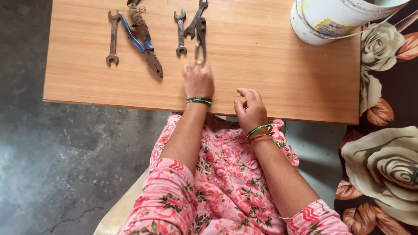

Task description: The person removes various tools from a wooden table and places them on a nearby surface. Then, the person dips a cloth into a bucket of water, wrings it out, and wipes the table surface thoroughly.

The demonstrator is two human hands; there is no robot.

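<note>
Grip: left hand (198, 79) lies fingers-forward on the tips of dark metal pliers (200, 38), touching rather than clasping them; whether the fingers curl under is hidden. Right hand (250, 111) rests loosely curled and empty at the near table edge.
Location: pliers sit at 12 o'clock from the left hand, crossing 1 wrench (195, 19).
Progress: 5 tools lie in a rough row; none is lifted.
Tools: 2 open-ended spanners, 1 at far left (112, 38) and 1 beside the pliers (180, 32), look dull and rusted; blue-handled pliers (141, 45) lie at 10 o'clock.
Surfaces: table (278, 74) is smooth pale wood laminate; white plastic bucket (331, 19) stands at 2 o'clock; rose-patterned fabric (385, 130) at 3 o'clock.
</note>
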